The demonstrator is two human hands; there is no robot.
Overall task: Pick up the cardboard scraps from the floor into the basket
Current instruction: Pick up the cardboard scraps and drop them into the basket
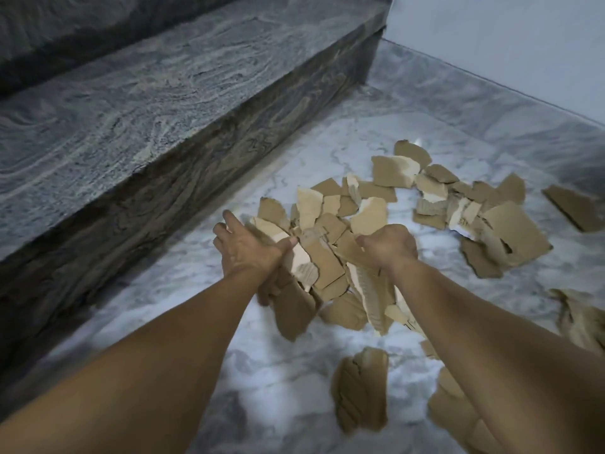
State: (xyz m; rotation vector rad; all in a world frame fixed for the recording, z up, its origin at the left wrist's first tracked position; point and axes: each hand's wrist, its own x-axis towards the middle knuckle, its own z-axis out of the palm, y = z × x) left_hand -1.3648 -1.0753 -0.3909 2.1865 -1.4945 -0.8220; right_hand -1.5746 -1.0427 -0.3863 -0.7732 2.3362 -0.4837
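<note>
cardboard scraps (330,267) bunched between both hands (252,249), above floor (284,381)

A broad step of dark grey granite with pale swirling veins (137,126) runs slantwise across the left side, its riser darker and streaked with brown. Below it spreads a glossy floor of white marble with grey veining (281,381), catching bright patches of light. At the far right corner a plain pale blue-white wall (507,44) meets the floor along a straight edge.
</note>
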